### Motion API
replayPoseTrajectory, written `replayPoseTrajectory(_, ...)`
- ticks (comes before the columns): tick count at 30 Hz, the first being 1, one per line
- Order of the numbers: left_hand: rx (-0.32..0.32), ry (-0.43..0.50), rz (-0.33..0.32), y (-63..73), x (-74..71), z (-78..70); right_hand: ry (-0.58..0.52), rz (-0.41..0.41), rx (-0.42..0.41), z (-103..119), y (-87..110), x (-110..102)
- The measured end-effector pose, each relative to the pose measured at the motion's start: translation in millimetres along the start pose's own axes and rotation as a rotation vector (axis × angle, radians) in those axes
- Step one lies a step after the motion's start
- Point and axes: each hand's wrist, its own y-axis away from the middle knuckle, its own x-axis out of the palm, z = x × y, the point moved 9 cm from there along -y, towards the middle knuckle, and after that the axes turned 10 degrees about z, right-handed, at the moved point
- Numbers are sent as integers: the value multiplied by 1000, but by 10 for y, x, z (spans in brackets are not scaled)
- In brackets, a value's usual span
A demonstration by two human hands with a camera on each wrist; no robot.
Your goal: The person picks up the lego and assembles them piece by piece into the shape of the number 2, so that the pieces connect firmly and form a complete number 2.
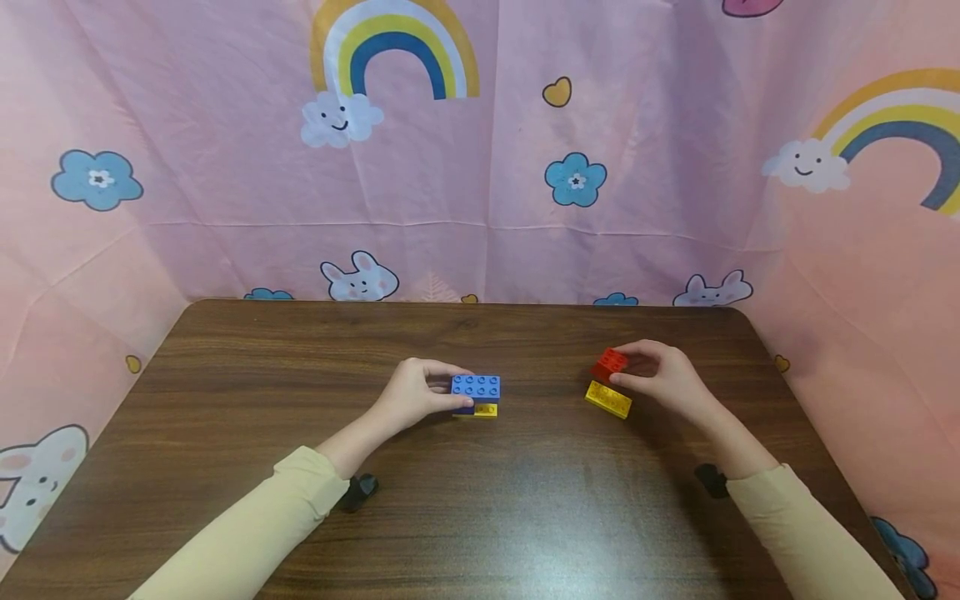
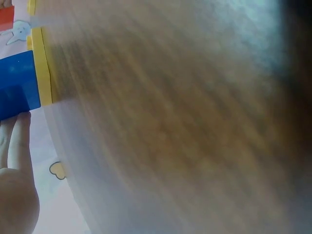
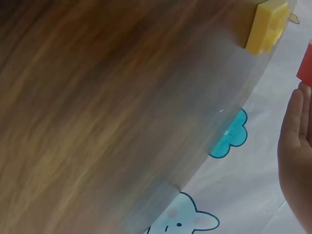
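Near the middle of the table my left hand (image 1: 415, 394) grips a blue toy building brick (image 1: 476, 386) between thumb and fingers. Under the blue, a yellow brick (image 1: 487, 410) shows its studs at the right; the left wrist view has this yellow brick (image 2: 43, 68) against the blue brick's (image 2: 17, 83) lower side. Over to the right, my right hand (image 1: 667, 379) pinches a red brick (image 1: 610, 363) by its right side. A second yellow brick (image 1: 608, 400) lies on the table just in front of the red one. In the right wrist view the red brick (image 3: 305, 66) is apart from that yellow brick (image 3: 265, 28).
The brown wooden table (image 1: 315, 350) ends at the back and sides against a patterned pink cloth (image 1: 480, 167). Black wrist pieces (image 1: 358, 492) hang at both cuffs, low over the table.
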Motion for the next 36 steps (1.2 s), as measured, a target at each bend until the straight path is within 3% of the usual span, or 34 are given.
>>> replayPoseTrajectory(28,0,3,-4,-3,2,10,-93,32,-65,351,-288,230)
replayPoseTrajectory(36,0,13,-8,-14,-3,-2,-133,42,-119,499,-362,328)
